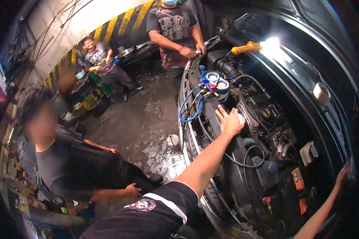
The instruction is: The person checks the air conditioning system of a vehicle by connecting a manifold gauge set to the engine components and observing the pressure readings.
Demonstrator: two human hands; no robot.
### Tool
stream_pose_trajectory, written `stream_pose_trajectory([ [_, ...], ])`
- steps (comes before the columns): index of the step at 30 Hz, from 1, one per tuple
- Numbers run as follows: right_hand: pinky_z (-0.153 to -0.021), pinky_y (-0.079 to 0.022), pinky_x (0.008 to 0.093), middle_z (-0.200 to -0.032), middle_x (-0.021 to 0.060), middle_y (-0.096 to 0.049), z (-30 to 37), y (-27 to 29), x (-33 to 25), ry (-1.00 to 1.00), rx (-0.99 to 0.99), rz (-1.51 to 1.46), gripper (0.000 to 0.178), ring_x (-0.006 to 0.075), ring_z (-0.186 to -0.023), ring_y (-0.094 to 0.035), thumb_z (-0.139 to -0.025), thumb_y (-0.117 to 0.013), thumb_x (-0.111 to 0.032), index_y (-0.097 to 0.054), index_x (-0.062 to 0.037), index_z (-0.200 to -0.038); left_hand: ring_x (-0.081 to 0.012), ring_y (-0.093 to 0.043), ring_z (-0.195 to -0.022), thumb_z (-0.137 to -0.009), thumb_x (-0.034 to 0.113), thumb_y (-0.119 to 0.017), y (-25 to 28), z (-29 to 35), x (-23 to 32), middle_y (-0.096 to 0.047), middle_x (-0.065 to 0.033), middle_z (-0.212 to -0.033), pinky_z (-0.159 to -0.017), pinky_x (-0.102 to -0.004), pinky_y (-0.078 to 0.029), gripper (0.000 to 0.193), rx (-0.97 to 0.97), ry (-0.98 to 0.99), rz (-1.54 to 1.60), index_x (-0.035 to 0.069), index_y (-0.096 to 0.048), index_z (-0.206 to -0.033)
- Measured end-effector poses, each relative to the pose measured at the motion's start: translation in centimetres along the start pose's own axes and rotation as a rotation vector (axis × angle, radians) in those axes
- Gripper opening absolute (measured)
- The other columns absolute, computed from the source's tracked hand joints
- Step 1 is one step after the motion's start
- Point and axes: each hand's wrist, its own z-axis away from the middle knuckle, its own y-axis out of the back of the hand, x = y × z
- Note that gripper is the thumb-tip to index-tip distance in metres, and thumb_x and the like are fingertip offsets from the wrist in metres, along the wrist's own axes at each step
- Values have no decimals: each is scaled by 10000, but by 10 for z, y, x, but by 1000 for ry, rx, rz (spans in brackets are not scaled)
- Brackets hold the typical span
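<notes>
My left hand [229, 122] reaches over the car's engine bay, fingers spread, its palm side down beside a small pale round piece [240, 118] partly hidden by the hand. Just beyond it rests a manifold gauge set [212, 84] with two round dials, red and blue knobs and a blue hose [183, 110] looping over the front edge. A dark hose [249, 164] curls nearer to me. My right hand [342, 174] is raised at the far right, by the edge of the lifted hood [335, 131]; its fingers are dim and blurred.
A lit yellow work lamp [247, 48] shines at the back of the bay. A person [173, 36] has both hands on the car's far front corner. Another person [68, 155] stands at left; one more [103, 63] sits by a drum [89, 95]. The floor [135, 119] looks wet.
</notes>
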Motion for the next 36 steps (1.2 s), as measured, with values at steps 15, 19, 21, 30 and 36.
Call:
stream_pose_trajectory([
  [15, -1225, -315, 431, -1589, 217, -463, 13, 68, -43, 188, -78, 75, 542, 361, -1482, -422, -1137, -396, -362, -471, -4, -1536, -373, -214, -1590, -955, 611, -568, -3, -6, -1, -415, -138, -1649, -1222, -737, -13, 814, -183, 17, -98, 70, -461, -1553],
  [19, -1213, -332, 427, -1572, 209, -492, 15, 73, -50, 166, 80, -106, 532, 356, -1473, -438, -1135, -408, -364, -504, -5, -1515, -348, -233, -1589, -965, 580, -578, -4, -7, -3, -413, -133, -1650, -1227, -731, -28, 795, -189, 7, -85, 80, -439, -1568],
  [21, -1225, -323, 452, -1597, 182, -472, 14, 75, -50, 15, -23, -152, 512, 370, -1473, -434, -1145, -358, -346, -505, -42, -1529, -320, -263, -1581, -967, 565, -571, -5, -8, -3, -428, -142, -1636, -1216, -745, 11, 752, -204, 15, -51, 73, -481, -1528],
  [30, -1222, -330, 429, -1588, 210, -468, 10, 63, -46, 95, -18, -207, 550, 362, -1486, -420, -1136, -397, -380, -477, -10, -1535, -302, -247, -1590, -975, 607, -557, -1, -14, -8, -383, -145, -1665, -1211, -749, 0, 898, -274, -42, -26, 51, -295, -1630],
  [36, -1219, -340, 429, -1568, 218, -491, 5, 28, -9, 79, 16, -154, 488, 360, -1468, -444, -1141, -387, -323, -516, -38, -1516, -334, -263, -1581, -947, 546, -610, 8, -16, -7, -364, -216, -1654, -1212, -748, -4, 935, -340, -37, 6, 39, -241, -1640],
])
